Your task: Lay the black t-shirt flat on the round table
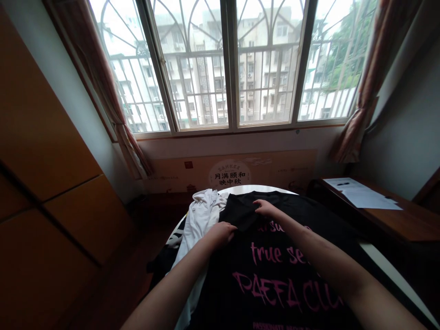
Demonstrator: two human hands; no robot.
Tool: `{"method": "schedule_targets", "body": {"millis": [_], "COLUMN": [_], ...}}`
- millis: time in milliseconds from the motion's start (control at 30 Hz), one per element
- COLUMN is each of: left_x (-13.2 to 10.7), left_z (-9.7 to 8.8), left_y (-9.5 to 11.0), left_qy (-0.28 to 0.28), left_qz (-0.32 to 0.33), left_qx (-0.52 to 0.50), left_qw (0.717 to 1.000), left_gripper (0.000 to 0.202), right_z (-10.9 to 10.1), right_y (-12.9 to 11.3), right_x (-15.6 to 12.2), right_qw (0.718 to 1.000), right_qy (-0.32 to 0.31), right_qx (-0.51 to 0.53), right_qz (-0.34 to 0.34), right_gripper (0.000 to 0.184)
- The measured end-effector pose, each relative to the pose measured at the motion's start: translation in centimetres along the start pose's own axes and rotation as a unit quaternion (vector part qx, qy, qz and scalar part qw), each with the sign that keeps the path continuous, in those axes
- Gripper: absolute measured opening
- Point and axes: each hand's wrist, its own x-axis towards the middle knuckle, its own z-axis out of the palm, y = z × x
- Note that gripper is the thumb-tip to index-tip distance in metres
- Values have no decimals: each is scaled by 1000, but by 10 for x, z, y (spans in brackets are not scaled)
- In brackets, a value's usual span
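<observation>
A black T-shirt (275,261) with pink lettering lies spread over a round white table (388,263). Near its far left part, a flap of black cloth is folded over toward the middle. My left hand (222,233) is closed on the lower left of this flap. At the flap's upper right edge, my right hand (265,208) pinches the cloth between thumb and fingers. A crumpled white garment (201,213) lies along the shirt's left side, next to my left hand.
Dark cloth with a white print (175,239) hangs at the table's left edge. To the right stands a brown wooden desk (415,222) with white papers (364,196). A printed cardboard panel (275,169) leans below the barred window (264,82). Wooden cabinets (68,211) are on the left.
</observation>
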Motion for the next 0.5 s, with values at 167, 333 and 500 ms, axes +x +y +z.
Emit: {"method": "schedule_targets", "body": {"millis": [167, 333, 500], "left_x": [0, 14, 20], "left_z": [-2, 14, 43], "left_y": [2, 12, 13], "left_qy": [-13, 29, 20], "left_qz": [18, -45, -130], "left_qx": [6, 28, 42], "left_qw": [1000, 998, 990], "left_gripper": [35, 46, 61], "right_z": [-3, 29, 80], "right_y": [-6, -46, -73], "right_x": [4, 19, 50], "right_qw": [998, 980, 965], "right_qy": [8, 31, -32], "right_qx": [-58, -85, -128], "right_qz": [-40, -175, -226], "right_gripper": [46, 45, 55]}}
